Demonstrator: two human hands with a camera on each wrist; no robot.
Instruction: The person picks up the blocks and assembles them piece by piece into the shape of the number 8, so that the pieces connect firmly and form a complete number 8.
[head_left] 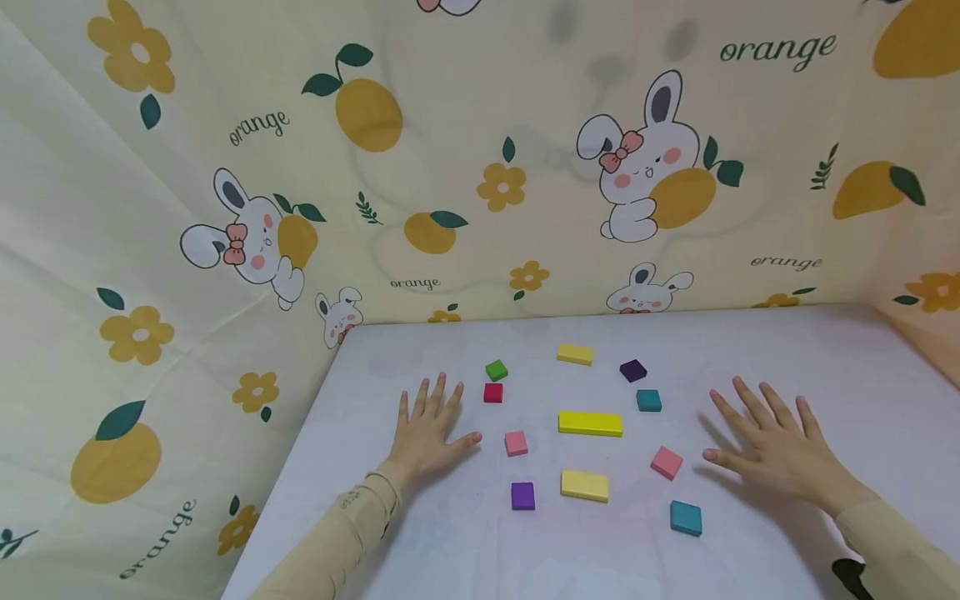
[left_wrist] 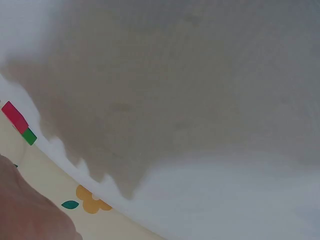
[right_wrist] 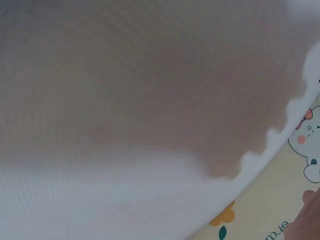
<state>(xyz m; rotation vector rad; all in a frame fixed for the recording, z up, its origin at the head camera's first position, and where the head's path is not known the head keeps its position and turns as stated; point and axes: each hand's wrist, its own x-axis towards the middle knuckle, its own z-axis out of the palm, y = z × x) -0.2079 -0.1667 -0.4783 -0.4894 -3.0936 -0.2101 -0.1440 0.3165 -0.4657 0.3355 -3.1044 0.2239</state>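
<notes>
My left hand (head_left: 423, 433) is spread with straight fingers at the left of the blocks and holds nothing. Nearest to its thumb lies a pink block (head_left: 516, 443); a red block (head_left: 492, 392) and a green block (head_left: 497, 371) are beyond its fingertips to the right. On the other side, my right hand (head_left: 780, 446) has its fingers fanned out, holding nothing, its shadow falling on the table. Left of it lie another pink block (head_left: 667, 463), a teal block (head_left: 648, 401) and a second teal block (head_left: 686, 518). Between the hands is a long bright yellow block (head_left: 590, 423).
A pale yellow block (head_left: 575, 355) and a dark purple block (head_left: 633, 371) lie toward the back. Closer in are another pale yellow block (head_left: 585, 486) and a purple block (head_left: 522, 496). The white table (head_left: 450, 550) meets a patterned cloth (head_left: 465, 100) behind and at the sides.
</notes>
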